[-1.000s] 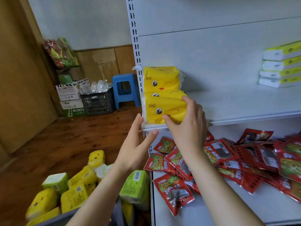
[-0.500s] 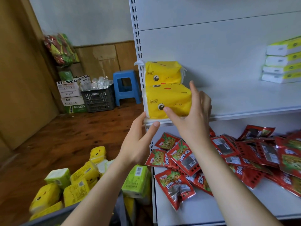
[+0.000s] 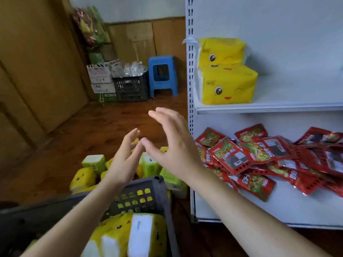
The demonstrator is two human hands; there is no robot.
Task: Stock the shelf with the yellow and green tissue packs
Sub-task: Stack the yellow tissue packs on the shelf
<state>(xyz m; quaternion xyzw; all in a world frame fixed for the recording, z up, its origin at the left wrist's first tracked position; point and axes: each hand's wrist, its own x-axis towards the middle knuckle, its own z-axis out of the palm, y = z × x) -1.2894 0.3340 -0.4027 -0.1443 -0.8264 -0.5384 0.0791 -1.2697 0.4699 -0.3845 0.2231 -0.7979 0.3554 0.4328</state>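
Left of the shelf [image 3: 269, 107], low down: yellow and green tissue packs [image 3: 82, 178] heaped on the floor and in the grey basket [image 3: 148, 181]. Left hand [image 3: 126, 160] spread wide, empty. Right hand [image 3: 174, 145] likewise, nearer the shelf's upright. On the shelf's left end: stacked yellow packs [image 3: 226, 84], two high. Packs judged light, soft, film-wrapped (likely slick). Take one across its broad faces and squeeze gently.
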